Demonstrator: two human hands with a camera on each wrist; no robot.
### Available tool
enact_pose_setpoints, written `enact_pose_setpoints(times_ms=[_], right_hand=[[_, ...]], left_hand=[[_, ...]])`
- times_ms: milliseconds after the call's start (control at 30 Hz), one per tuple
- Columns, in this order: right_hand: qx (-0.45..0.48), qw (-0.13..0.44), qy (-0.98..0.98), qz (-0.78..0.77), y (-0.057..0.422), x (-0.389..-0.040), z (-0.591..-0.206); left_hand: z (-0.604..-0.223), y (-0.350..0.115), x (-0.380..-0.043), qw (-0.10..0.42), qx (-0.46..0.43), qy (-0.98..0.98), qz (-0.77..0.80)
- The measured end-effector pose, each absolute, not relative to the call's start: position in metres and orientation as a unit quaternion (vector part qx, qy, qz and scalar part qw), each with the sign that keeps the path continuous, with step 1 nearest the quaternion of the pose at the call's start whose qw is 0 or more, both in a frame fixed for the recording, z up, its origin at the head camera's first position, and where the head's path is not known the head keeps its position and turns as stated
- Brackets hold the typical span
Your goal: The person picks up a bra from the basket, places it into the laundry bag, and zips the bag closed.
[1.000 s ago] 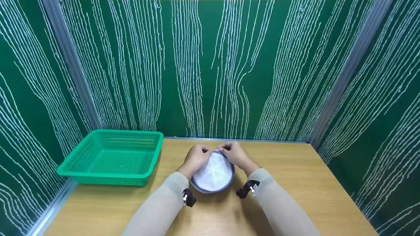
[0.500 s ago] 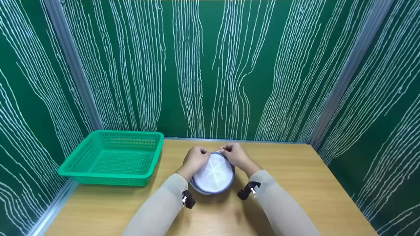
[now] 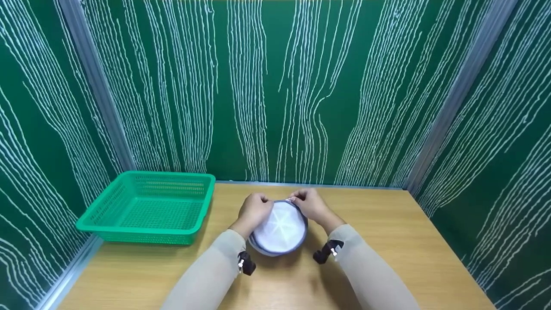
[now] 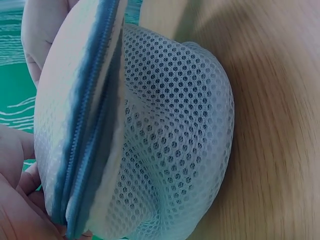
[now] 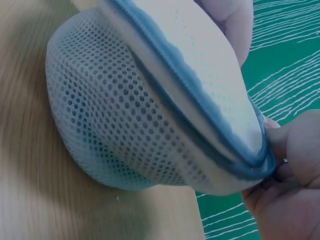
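A round white mesh laundry bag (image 3: pixel 279 228) stands on the table between the hands, its flat lid facing up in the head view. Blue zipper edging (image 4: pixel 75 135) runs round the lid in the left wrist view, as two bands with a pale strip between them. The left hand (image 3: pixel 255 212) pinches the bag's far rim on the left side. At the same rim, a little to the right, the right hand (image 3: pixel 311 204) pinches the edge between thumb and fingers. The right wrist view shows the bag's netted side (image 5: pixel 115 100) bulging below the blue edging.
A green plastic basket (image 3: pixel 198 230) with perforated sides sits at the table's left. The wooden table (image 3: pixel 387 258) meets green walls (image 3: pixel 344 142) with white wavy lines at the back and both sides. A black camera mount is strapped to each wrist.
The hands have drawn slightly apart along the far rim, the left hand leftward and the right hand a touch rightward. The bag stays nearly in place.
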State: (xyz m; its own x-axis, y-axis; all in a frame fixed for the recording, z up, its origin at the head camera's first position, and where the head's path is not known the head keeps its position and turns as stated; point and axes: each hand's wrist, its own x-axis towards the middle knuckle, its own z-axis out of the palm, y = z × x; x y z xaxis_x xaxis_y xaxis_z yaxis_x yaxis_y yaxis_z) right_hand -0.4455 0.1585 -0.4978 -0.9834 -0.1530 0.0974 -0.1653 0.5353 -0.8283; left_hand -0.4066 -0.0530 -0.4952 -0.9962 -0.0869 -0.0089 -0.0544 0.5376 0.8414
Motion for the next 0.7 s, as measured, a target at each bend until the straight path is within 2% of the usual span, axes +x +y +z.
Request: enact_pose_setpoints(times_ms=[333, 700], right_hand=[[0.086, 0.001, -0.879, 0.47, 0.1626, -0.4445, -0.501], [0.088, 0.007, -0.886, 0.456, 0.1641, -0.4429, -0.5036]], left_hand=[[-0.5012, -0.0586, -0.4052, 0.008, 0.062, -0.87, -0.489], [-0.5047, -0.062, -0.406, 0.027, 0.057, -0.876, -0.479]])
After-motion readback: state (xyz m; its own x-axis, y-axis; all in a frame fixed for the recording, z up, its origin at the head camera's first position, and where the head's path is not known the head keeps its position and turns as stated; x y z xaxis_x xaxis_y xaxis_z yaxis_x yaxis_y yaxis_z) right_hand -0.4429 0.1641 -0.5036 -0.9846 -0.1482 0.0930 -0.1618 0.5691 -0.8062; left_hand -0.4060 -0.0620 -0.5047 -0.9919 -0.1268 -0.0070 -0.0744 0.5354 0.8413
